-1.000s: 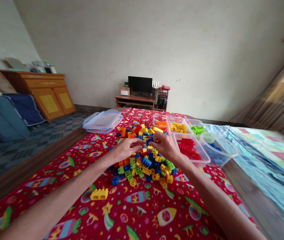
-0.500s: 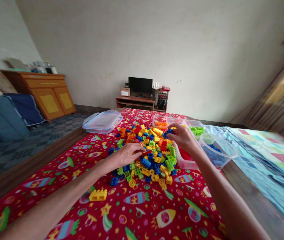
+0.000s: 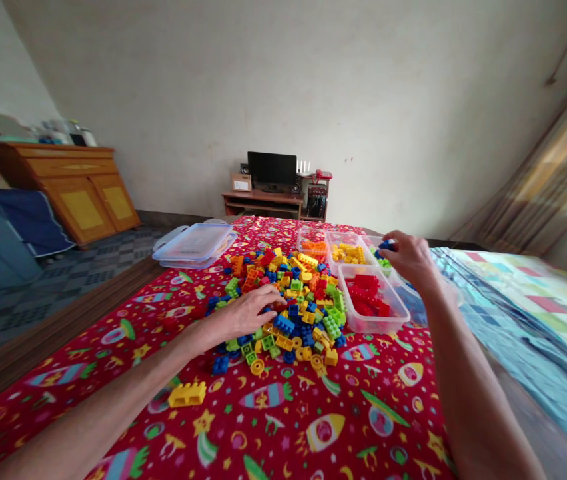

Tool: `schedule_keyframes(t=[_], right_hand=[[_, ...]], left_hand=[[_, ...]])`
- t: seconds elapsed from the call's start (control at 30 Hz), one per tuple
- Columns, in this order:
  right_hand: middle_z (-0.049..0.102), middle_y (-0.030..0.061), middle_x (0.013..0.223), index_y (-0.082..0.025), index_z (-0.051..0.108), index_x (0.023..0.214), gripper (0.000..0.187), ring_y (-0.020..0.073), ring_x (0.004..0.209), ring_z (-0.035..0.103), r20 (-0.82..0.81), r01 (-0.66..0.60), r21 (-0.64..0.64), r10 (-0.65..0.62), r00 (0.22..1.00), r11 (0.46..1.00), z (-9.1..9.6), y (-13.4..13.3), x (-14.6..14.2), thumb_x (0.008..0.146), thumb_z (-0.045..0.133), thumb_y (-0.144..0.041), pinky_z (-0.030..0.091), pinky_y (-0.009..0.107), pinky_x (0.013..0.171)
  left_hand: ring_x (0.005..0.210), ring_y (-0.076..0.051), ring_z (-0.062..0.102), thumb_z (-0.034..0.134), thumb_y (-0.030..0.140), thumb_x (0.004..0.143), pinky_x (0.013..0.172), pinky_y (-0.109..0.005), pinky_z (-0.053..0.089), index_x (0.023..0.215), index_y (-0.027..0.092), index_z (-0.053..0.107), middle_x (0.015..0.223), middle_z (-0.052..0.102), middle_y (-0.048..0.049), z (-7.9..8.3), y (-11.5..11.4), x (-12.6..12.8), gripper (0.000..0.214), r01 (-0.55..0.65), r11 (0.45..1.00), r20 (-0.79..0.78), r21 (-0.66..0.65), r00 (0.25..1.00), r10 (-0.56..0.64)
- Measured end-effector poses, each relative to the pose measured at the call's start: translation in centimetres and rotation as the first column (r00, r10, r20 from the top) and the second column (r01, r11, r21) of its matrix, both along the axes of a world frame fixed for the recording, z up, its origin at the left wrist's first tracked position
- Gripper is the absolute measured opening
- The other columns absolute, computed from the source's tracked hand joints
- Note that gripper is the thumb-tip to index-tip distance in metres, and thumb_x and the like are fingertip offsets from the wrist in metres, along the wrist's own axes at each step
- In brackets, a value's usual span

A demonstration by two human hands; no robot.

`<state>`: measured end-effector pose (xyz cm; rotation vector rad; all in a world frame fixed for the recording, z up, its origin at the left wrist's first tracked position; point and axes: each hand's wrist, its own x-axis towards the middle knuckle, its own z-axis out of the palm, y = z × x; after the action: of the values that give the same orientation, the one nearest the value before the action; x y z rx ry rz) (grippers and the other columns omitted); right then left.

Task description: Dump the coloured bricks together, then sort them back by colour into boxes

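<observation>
A heap of mixed toy building bricks point(image 3: 308, 317) lies on the red cloth, in yellow, blue, green, red and orange. My left hand point(image 3: 250, 312) rests over the heap's left side with curled fingers; what its fingertips hold, if anything, is hard to make out, with red and blue pieces close by. Farther right, my right hand point(image 3: 410, 260) pinches a blue brick point(image 3: 387, 247) above a clear box with green bricks point(image 3: 384, 263). Nearby stand clear boxes of red bricks point(image 3: 367, 297), yellow bricks point(image 3: 348, 254) and orange bricks point(image 3: 314, 250).
A round clear tub point(image 3: 416, 310) sits partly behind my right wrist. Stacked clear lids point(image 3: 194, 245) lie at the back left. One yellow brick point(image 3: 187, 394) lies apart near the front. A monitor point(image 3: 272, 169) stands on a desk by the wall.
My right hand has carried the blue brick from the heap rightward to above the green bricks' box. My left hand has stayed at the heap. The view has turned slightly right.
</observation>
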<state>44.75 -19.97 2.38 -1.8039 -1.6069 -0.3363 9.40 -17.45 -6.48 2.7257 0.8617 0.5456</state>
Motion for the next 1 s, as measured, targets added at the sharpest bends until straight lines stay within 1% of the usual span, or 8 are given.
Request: schedule_keyframes(t=[0.1,0.23,0.33,0.5,0.63,0.8,0.93,1.0], right_hand=[[0.068,0.0109,0.072,-0.014,0.071,0.088,0.019,0.0229,0.067,0.064,0.068,0.168,-0.130,-0.160,0.985,0.977,-0.1,-0.7,4.2,0.071,0.063,-0.015,0.042,0.033,0.064],[0.063,0.0081,0.064,-0.011,0.070,0.087,0.016,0.0170,0.042,0.057,-0.020,0.192,-0.355,-0.213,0.977,0.915,-0.8,-1.6,7.3,0.076,0.060,-0.016,0.042,0.034,0.059],[0.061,0.0058,0.057,-0.012,0.070,0.091,0.020,0.0191,0.046,0.059,-0.066,0.174,-0.303,-0.203,0.977,0.937,-0.4,-1.9,6.6,0.082,0.055,-0.023,0.044,0.035,0.061],[0.069,0.0097,0.071,-0.016,0.072,0.089,0.023,0.0211,0.071,0.064,0.087,0.092,-0.091,-0.084,0.993,0.992,1.2,-2.0,1.2,0.084,0.050,-0.024,0.043,0.031,0.067],[0.070,0.0079,0.078,-0.016,0.071,0.094,0.027,0.0154,0.066,0.061,0.188,-0.106,-0.163,0.136,0.973,0.981,0.7,-2.0,-4.9,0.088,0.045,-0.020,0.039,0.025,0.061],[0.069,0.0070,0.074,-0.014,0.068,0.091,0.024,0.0110,0.061,0.056,0.285,-0.339,-0.434,0.484,0.827,0.835,-2.0,-2.6,-12.0,0.091,0.045,-0.016,0.033,0.023,0.055],[0.071,0.0069,0.092,-0.020,0.065,0.109,0.024,0.0155,0.080,0.064,0.200,-0.546,-0.497,0.701,0.684,0.675,-4.5,-3.6,-15.1,0.091,0.055,-0.033,0.043,0.024,0.066],[0.070,0.0089,0.101,-0.020,0.061,0.118,0.035,0.0188,0.089,0.064,0.210,-0.593,-0.487,0.745,0.633,0.641,-5.8,-3.8,-15.7,0.086,0.063,-0.034,0.047,0.027,0.074]], left_hand=[[0.105,-0.020,0.059,0.051,0.018,0.086,0.095,-0.032,0.046,0.109,0.019,0.063,0.112,0.059,-0.0072,0.0,-0.1,0.1,0.026,-0.003,1.000,0.001,0.007,1.000,0.003],[0.103,-0.019,0.058,0.050,0.019,0.086,0.095,-0.031,0.046,0.109,0.020,0.062,0.110,0.059,-0.0063,0.0,-0.2,0.2,0.026,-0.011,1.000,-0.012,0.021,1.000,0.012],[0.102,-0.020,0.058,0.050,0.020,0.086,0.095,-0.032,0.046,0.111,0.020,0.061,0.109,0.058,-0.0061,0.1,-0.3,0.2,0.027,-0.026,0.999,-0.019,0.027,0.999,0.026],[0.103,-0.020,0.057,0.050,0.020,0.087,0.095,-0.034,0.046,0.113,0.020,0.061,0.109,0.057,-0.0065,-0.1,-0.3,0.3,0.029,-0.046,0.999,-0.026,0.003,0.999,0.046],[0.109,-0.022,0.056,0.052,0.019,0.086,0.097,-0.036,0.045,0.114,0.020,0.061,0.114,0.056,-0.0078,-0.9,0.0,0.2,0.030,-0.071,0.997,-0.016,0.000,0.997,0.071],[0.104,-0.019,0.058,0.057,0.023,0.085,0.093,-0.032,0.046,0.111,0.021,0.062,0.114,0.060,-0.0061,-0.2,0.6,-0.7,0.027,-0.002,1.000,0.013,-0.013,1.000,0.002],[0.090,-0.017,0.063,0.056,0.020,0.085,0.083,-0.027,0.048,0.096,0.018,0.066,0.095,0.066,-0.0044,1.1,0.7,-1.3,0.015,0.046,0.997,-0.031,-0.056,0.998,-0.048],[0.086,-0.017,0.063,0.058,0.018,0.083,0.080,-0.026,0.047,0.090,0.017,0.067,0.089,0.068,-0.0039,1.1,0.6,-1.3,0.012,0.057,0.998,-0.056,-0.034,0.997,-0.059]])
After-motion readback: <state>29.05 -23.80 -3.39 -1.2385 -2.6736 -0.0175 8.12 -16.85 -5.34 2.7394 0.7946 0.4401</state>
